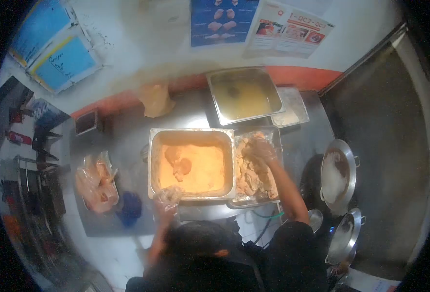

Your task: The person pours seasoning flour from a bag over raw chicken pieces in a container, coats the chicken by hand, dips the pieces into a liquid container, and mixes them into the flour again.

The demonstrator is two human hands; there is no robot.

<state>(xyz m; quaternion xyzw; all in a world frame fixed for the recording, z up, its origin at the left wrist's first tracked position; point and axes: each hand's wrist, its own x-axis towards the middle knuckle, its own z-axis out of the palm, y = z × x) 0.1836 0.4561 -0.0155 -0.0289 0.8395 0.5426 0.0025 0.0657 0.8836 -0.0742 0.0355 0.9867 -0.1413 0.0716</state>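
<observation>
A deep metal pan (232,165) holds pale orange flour (202,168), with raw chicken pieces (178,163) lying in its left part. My left hand (168,197), in a clear plastic glove, is curled over the pan's near left rim. To the right, a shallower tray (279,138) is filled with flour-coated chicken pieces (251,177). Also gloved, my right hand (262,148) reaches into the far part of that tray and touches the coated pieces. Its fingertips are blurred among them, so I cannot make out whether it holds one.
A pan of yellowish liquid (246,100) stands behind, beside a pale flat container (292,107). Bagged raw chicken (98,182) sits at left near a dark blue item (129,208). A tan bag (156,100) rests by the wall. Round metal pans (339,175) are at right.
</observation>
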